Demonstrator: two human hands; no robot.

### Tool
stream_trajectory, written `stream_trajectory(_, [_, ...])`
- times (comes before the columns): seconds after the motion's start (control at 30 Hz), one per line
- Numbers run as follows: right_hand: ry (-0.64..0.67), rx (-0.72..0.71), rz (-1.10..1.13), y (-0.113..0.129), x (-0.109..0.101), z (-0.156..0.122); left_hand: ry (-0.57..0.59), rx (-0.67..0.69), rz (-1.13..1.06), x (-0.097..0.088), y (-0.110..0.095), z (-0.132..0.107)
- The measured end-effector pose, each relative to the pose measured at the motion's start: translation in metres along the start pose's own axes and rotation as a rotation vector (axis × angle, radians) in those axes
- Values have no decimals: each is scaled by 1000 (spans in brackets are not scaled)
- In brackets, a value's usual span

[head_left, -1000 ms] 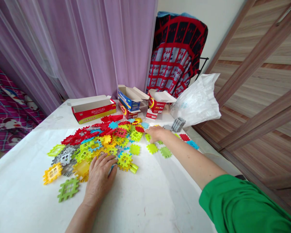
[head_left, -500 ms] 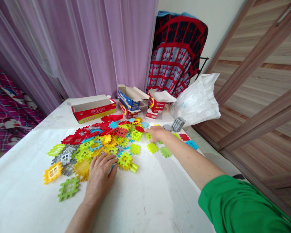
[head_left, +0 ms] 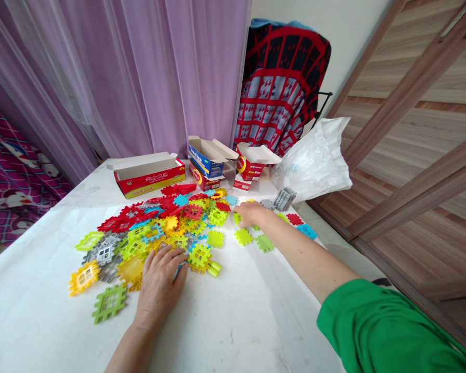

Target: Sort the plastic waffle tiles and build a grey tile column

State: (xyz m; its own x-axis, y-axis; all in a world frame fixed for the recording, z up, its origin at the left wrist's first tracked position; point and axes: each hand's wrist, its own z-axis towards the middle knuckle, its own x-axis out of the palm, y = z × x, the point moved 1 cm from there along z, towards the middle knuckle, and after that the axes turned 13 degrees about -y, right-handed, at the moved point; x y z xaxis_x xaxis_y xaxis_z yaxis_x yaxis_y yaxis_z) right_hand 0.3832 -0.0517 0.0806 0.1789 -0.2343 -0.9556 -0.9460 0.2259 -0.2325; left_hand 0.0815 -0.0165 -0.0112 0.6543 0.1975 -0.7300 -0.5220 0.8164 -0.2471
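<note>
A heap of notched plastic building tiles in red, yellow, green, blue and grey (head_left: 104, 250) covers the left and middle of the table. My left hand (head_left: 163, 274) lies on the heap's near edge, fingers spread, beside a yellow tile (head_left: 131, 268). A bit of blue shows between its thumb and forefinger. Past the heap's right side, my right hand (head_left: 250, 214) is closed on a lime-green tile (head_left: 237, 218); its fingertips are partly hidden. Nearer to me lie a lime tile (head_left: 243, 237) and a pale green tile (head_left: 264, 243).
A red-and-yellow open box (head_left: 149, 178), a blue box (head_left: 205, 160) on a red one, and more red boxes (head_left: 250, 168) stand at the back. A ribbed grey piece (head_left: 285, 199) stands near a white plastic bag (head_left: 316, 158). Red (head_left: 294, 219) and blue tiles (head_left: 307, 231) lie by the right edge.
</note>
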Motion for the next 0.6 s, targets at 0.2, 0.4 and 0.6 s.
stream_trajectory(0.2, [-11,-6,12,-2,2,1,-8,2,0,0,0,0])
stream_trajectory(0.4, [-36,-3,47,-1,4,1,-5,4,3,0,0,0])
stream_trajectory(0.6, [-165,45,150,-19,-10,-11,5,-6,-9,0,1,0])
